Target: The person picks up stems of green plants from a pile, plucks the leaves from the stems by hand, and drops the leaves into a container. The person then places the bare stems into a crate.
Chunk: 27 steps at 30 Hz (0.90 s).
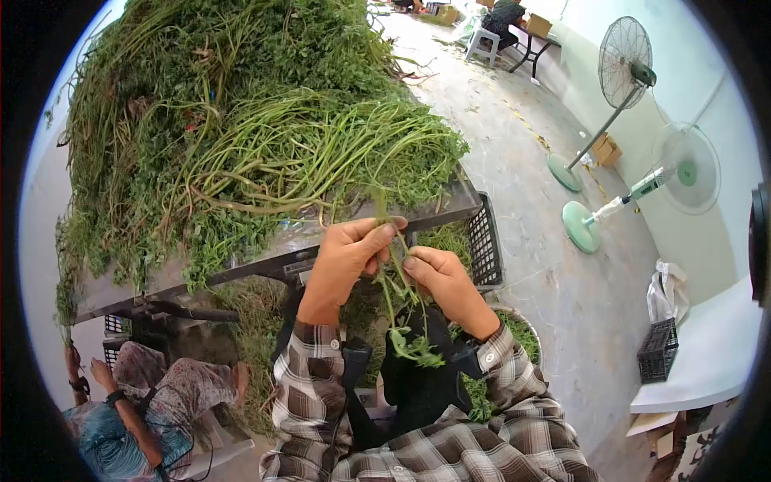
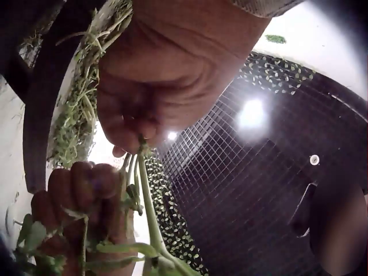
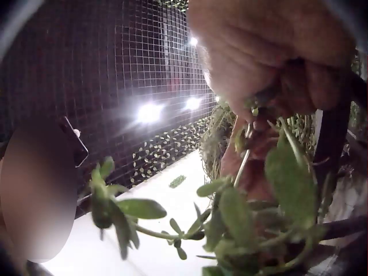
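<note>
Leafy green stems [image 1: 416, 347] hang from both hands in front of the lap in the head view. The left hand [image 1: 347, 261] pinches their upper end between thumb and fingers, beside the table edge. Just right of it and slightly lower, the right hand [image 1: 446, 285] grips the stems with thumb and curled fingers. In the left wrist view the left hand [image 2: 172, 69] holds the stems [image 2: 150, 201] from above. Leaves [image 3: 236, 218] spread below the right hand [image 3: 276, 57] in the right wrist view.
A big heap of greens [image 1: 241, 120] covers the table [image 1: 104, 297]. Black crates [image 1: 486, 249] stand beyond its edge, and a basin of leaves [image 1: 526, 341] sits at the right knee. Another person [image 1: 136, 418] sits at lower left. Two fans [image 1: 580, 226] stand on the floor at right.
</note>
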Each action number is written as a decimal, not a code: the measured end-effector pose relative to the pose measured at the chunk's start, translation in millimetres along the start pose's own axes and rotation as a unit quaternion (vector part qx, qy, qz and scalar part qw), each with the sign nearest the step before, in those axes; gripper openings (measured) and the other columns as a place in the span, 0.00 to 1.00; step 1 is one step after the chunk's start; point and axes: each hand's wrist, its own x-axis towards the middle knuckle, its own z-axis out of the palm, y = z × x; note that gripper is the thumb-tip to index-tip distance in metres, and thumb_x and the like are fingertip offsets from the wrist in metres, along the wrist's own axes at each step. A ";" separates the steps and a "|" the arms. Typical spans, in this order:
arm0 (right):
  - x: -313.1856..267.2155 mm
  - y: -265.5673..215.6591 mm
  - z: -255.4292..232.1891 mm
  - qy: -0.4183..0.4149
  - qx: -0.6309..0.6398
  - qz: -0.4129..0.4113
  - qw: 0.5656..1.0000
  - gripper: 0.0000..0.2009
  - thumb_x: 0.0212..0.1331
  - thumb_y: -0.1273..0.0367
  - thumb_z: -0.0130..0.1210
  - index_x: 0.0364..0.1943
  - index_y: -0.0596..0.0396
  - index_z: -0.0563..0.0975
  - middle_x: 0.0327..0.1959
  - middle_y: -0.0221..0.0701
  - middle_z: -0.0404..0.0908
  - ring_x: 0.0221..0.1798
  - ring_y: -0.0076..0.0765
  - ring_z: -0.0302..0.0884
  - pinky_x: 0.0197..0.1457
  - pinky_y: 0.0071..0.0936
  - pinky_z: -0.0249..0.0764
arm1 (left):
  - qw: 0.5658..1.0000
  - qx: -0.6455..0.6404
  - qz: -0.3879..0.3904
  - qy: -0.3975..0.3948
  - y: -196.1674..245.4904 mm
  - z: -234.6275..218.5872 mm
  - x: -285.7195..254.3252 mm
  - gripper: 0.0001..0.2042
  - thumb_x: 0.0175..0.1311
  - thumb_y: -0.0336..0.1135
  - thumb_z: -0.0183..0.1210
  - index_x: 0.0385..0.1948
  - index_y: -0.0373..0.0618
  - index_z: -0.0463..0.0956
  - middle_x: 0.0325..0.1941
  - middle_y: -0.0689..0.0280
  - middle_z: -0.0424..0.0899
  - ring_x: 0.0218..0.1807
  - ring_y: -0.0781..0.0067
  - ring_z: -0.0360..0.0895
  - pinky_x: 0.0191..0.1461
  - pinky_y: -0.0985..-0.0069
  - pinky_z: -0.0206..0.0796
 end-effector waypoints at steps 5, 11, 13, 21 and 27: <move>6.4 0.2 7.4 -0.034 0.024 -0.007 0.999 0.11 0.64 0.66 0.45 0.26 0.58 0.70 0.21 0.20 0.64 0.25 0.15 0.57 0.29 0.18 0.57 | 0.999 -0.016 0.034 0.004 -13.8 -2.9 5.1 0.12 0.64 0.39 0.53 0.27 0.40 0.78 0.14 0.75 0.68 0.15 0.88 0.61 0.18 0.87 0.50; -13.6 8.1 10.2 -0.029 -0.014 -0.008 0.999 0.11 0.64 0.67 0.45 0.25 0.58 0.68 0.19 0.21 0.62 0.24 0.16 0.56 0.28 0.17 0.56 | 0.990 -0.073 0.076 0.097 -28.1 -4.3 11.8 0.12 0.64 0.38 0.52 0.25 0.41 0.75 0.13 0.74 0.67 0.15 0.87 0.61 0.18 0.86 0.50; -23.8 14.5 6.6 0.005 0.019 0.013 1.000 0.12 0.64 0.66 0.45 0.24 0.57 0.68 0.19 0.21 0.61 0.24 0.16 0.55 0.27 0.18 0.56 | 0.989 -0.068 0.098 0.088 -28.8 -2.7 10.3 0.12 0.64 0.38 0.53 0.25 0.40 0.75 0.15 0.73 0.70 0.16 0.87 0.62 0.19 0.86 0.54; -77.7 46.8 -20.8 0.034 0.106 0.133 0.985 0.12 0.65 0.63 0.42 0.28 0.55 0.69 0.21 0.23 0.64 0.24 0.19 0.60 0.28 0.18 0.60 | 0.932 -0.111 0.194 0.286 -11.2 -52.8 14.0 0.11 0.64 0.39 0.53 0.30 0.40 0.75 0.15 0.73 0.71 0.13 0.89 0.62 0.15 0.90 0.54; -39.2 18.1 -0.2 0.005 0.298 0.138 0.944 0.11 0.65 0.63 0.44 0.39 0.56 0.71 0.23 0.23 0.66 0.21 0.16 0.59 0.22 0.15 0.56 | 0.957 -0.061 0.177 0.223 -11.5 -21.6 8.8 0.13 0.65 0.43 0.52 0.30 0.42 0.77 0.15 0.74 0.71 0.16 0.89 0.61 0.18 0.88 0.49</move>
